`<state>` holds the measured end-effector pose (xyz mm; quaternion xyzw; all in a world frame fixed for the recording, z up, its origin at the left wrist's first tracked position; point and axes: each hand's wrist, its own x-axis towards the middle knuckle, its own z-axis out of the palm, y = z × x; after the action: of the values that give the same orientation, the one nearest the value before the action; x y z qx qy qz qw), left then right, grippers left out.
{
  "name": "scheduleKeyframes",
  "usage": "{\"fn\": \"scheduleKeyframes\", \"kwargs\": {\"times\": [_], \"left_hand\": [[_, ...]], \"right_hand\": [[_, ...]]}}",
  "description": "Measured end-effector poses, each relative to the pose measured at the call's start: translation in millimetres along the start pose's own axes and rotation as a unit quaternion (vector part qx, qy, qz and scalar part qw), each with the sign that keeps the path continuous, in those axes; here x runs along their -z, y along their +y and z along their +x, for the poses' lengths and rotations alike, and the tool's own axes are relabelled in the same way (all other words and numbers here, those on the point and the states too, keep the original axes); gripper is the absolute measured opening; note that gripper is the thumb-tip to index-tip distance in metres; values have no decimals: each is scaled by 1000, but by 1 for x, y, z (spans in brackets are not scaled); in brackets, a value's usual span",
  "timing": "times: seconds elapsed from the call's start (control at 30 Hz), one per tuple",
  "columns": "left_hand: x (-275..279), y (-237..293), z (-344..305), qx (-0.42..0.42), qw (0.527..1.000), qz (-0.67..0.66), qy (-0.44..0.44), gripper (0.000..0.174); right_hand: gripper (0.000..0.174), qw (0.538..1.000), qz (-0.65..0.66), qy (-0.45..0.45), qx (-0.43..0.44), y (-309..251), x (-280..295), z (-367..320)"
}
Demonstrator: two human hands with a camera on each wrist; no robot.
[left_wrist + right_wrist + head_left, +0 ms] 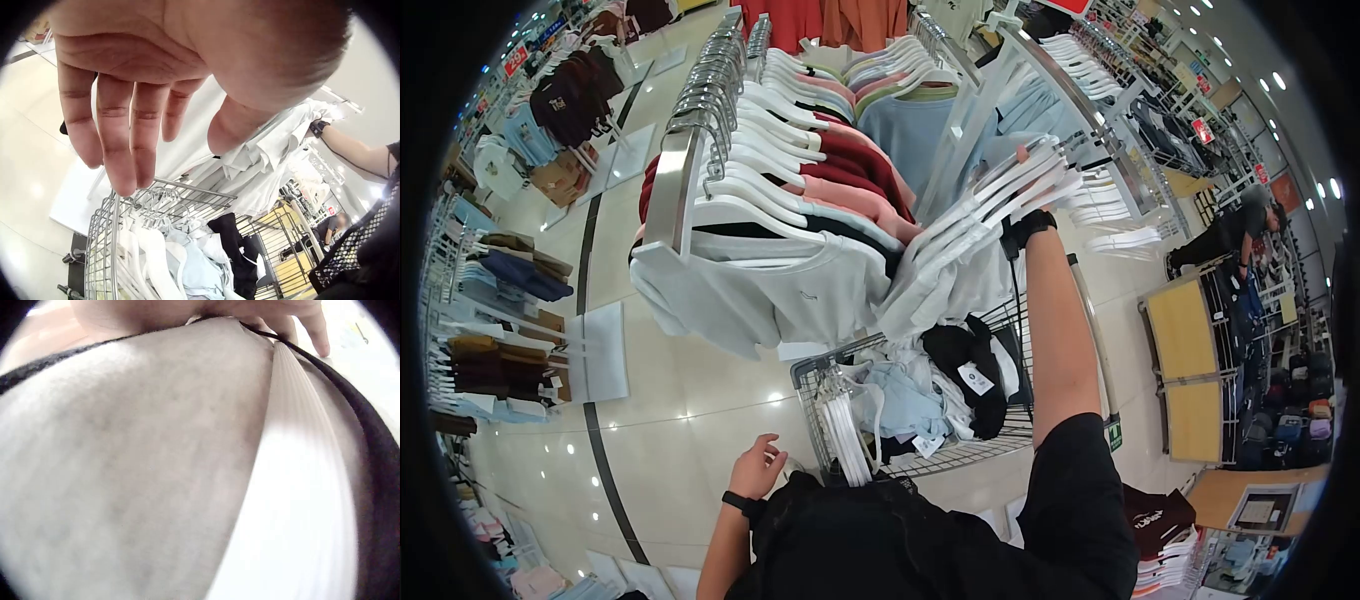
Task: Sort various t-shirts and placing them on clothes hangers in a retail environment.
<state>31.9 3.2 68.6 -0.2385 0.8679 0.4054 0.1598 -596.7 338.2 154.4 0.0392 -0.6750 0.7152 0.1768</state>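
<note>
My right hand (206,312) holds a bunch of white hangers (1040,180) with white and pale grey shirts (950,270), beside the rack's front end. Much of that hand is hidden behind the hangers in the head view; a fingertip shows above them. In the right wrist view, pale cloth (137,462) fills most of the picture. My left hand (758,467) hangs empty over the floor, left of the wire cart (810,385), with fingers loosely extended. The left wrist view shows this hand (144,81) with its palm near the camera, above the cart's edge.
A metal rack (675,195) carries red, pink and grey tops on hangers. The cart holds white hangers (845,430), light blue clothes (905,395) and a black garment (970,360) with a tag. More racks stand on both sides; another person (1235,230) is at the right.
</note>
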Motion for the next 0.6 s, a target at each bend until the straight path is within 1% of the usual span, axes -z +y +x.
{"fn": "scheduleKeyframes", "kwargs": {"times": [0.03, 0.07, 0.1, 0.13, 0.17, 0.2, 0.23, 0.27, 0.3, 0.33, 0.37, 0.4, 0.47, 0.5, 0.53, 0.6], "left_hand": [[-2, -2, 1, 2, 1000, -4, 2, 41], [-3, -1, 2, 2, 1000, -5, 1, 41], [-4, 0, 1, 5, 1000, -8, 0, 41], [-5, 0, 1, 9, 1000, -12, -2, 40], [-7, -1, 3, 9, 1000, -13, -3, 40], [-8, -2, 4, 7, 1000, -12, -11, 39], [-9, -2, 6, 2, 1000, -9, -18, 38], [-11, -2, 6, 1, 1000, -9, -23, 38], [-10, 0, 7, 6, 1000, -11, -28, 39], [-9, 3, 9, 9, 999, -12, -32, 39], [-9, 6, 9, 5, 999, -11, -35, 39], [-8, 9, 9, 5, 999, -11, -32, 38], [-10, 10, 12, -1, 999, -11, -33, 38], [-12, 7, 12, 0, 999, -18, -35, 38], [-14, 5, 12, 0, 999, -24, -36, 38], [-15, 3, 12, -5, 999, -19, -40, 37]], "right_hand": [[36, 1000, -2, 0, 1, 26, 7, 15], [31, 990, -82, 3, 113, 50, 15, 30], [26, 962, -160, 6, 222, 67, 21, 39], [26, 962, -162, 5, 221, 48, 19, 27], [29, 973, -148, -19, 178, 19, 18, 6], [32, 981, -136, -42, 132, 5, 22, -6], [22, 941, -249, -67, 221, 16, 35, 2], [22, 940, -253, -65, 219, 22, 43, 3], [37, 970, -204, -38, 131, 21, 48, 1], [59, 988, -150, -9, 43, 18, 54, 0], [78, 974, -224, 7, 29, 16, 63, -5], [78, 974, -226, 12, 31, 5, 67, -15], [82, 961, -271, 44, 42, -16, 70, -34], [85, 959, -278, 48, 17, -61, 59, -56], [87, 959, -280, 44, -3, -77, 59, -61], [86, 912, -405, 41, 56, -90, 63, -64]]}}
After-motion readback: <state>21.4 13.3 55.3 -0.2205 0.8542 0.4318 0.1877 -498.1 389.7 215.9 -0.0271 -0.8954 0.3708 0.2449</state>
